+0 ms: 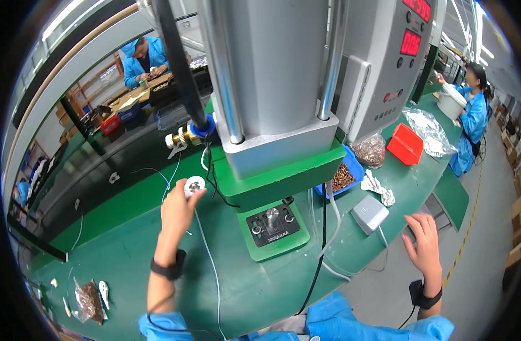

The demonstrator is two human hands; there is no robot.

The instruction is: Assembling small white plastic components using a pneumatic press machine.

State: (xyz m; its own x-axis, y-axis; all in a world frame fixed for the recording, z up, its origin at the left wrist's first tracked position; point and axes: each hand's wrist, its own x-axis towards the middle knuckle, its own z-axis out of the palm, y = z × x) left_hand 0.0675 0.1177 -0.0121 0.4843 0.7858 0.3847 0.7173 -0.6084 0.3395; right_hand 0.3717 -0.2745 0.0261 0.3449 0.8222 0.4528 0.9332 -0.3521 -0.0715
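Note:
My left hand [178,209] is closed on a small round white part [195,181] with a metal centre, held between thumb and fingers to the left of a press [272,165]. The press has a green frame and a grey column. On its base lies a black plate [273,226] with a metal fixture [273,216] in the middle. My right hand [423,245] hangs by the table's right edge, fingers stretched and thumb apart, holding nothing. The white-grey box [369,215] with a cable stands nearest to it. Both wrists wear black bands.
Behind the box are a blue bin [343,175] of small brass-coloured parts, a bag of parts [369,150] and a red bin [405,144]. Another parts bag [90,301] lies at the lower left. Cables cross the green table [249,290]. Co-workers in blue are further off.

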